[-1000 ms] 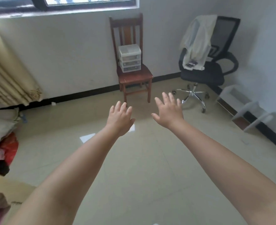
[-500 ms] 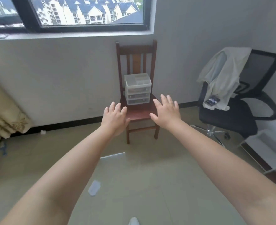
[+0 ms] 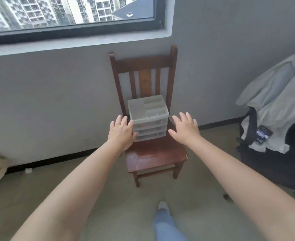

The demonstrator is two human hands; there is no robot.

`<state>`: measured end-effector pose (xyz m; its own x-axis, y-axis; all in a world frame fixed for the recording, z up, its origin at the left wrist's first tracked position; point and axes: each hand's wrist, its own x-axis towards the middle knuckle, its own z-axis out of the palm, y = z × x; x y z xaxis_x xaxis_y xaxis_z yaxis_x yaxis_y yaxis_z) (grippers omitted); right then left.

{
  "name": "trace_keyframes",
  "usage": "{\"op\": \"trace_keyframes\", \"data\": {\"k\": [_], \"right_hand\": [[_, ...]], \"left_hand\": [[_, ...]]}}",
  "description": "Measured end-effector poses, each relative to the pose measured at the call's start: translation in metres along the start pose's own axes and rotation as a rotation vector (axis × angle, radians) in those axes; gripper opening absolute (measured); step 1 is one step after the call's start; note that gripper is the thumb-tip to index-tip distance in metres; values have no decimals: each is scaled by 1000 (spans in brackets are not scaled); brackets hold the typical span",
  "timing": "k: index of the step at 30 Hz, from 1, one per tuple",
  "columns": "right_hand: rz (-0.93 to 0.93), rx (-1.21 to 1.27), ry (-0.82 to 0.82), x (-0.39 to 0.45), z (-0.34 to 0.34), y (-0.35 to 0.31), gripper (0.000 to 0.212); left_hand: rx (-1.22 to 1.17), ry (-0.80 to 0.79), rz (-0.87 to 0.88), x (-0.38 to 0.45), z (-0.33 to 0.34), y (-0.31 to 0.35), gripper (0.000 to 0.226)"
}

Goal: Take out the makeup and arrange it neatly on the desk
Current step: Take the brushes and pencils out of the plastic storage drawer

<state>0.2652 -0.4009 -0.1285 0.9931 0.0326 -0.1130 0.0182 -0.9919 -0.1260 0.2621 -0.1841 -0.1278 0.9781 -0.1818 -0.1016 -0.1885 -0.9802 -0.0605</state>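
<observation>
Now both hands are spread flat with fingers straight and hold nothing. Left hand (image 3: 121,132) overlaps the left edge of the drawer box (image 3: 148,119); whether it touches cannot be told. Right hand (image 3: 185,129) hovers just beside the box's right side, apart from it. That clear plastic box, with three drawers and a divided top tray, stands at the back of the wooden chair (image 3: 153,157) seat against the wall. An office chair (image 3: 273,162) draped with a pale garment (image 3: 275,101) stands to the right.

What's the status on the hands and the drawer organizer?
Left hand and right hand open, flanking drawer organizer on wooden chair. Nothing in the way.
</observation>
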Motion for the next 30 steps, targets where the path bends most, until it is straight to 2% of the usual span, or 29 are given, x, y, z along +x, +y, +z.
{"op": "trace_keyframes", "data": {"k": [4, 9, 11, 15, 19, 22, 24, 27, 30], "right_hand": [[37, 1, -101, 94, 17, 21, 57], [71, 101, -212, 169, 59, 19, 54], [139, 257, -285, 190, 86, 13, 52], [471, 775, -463, 217, 138, -9, 52], [752, 1199, -406, 251, 189, -30, 36], [1006, 1697, -279, 276, 212, -42, 22], [1148, 2006, -159, 285, 222, -48, 23], [1218, 2270, -33, 282, 233, -53, 24], [1144, 2355, -45, 272, 241, -52, 23]], "left_hand": [[-36, -76, -38, 96, 17, -7, 55], [-84, -167, -28, 164, 53, -21, 54], [-109, -212, -22, 187, 73, -32, 56], [-157, -270, 34, 227, 112, -54, 61], [-180, -296, 97, 253, 152, -73, 66], [-198, -246, 105, 265, 176, -78, 69], [-229, -231, 86, 267, 186, -76, 68], [-253, -218, 94, 269, 198, -74, 64], [-304, -187, 96, 268, 203, -72, 60]]}}
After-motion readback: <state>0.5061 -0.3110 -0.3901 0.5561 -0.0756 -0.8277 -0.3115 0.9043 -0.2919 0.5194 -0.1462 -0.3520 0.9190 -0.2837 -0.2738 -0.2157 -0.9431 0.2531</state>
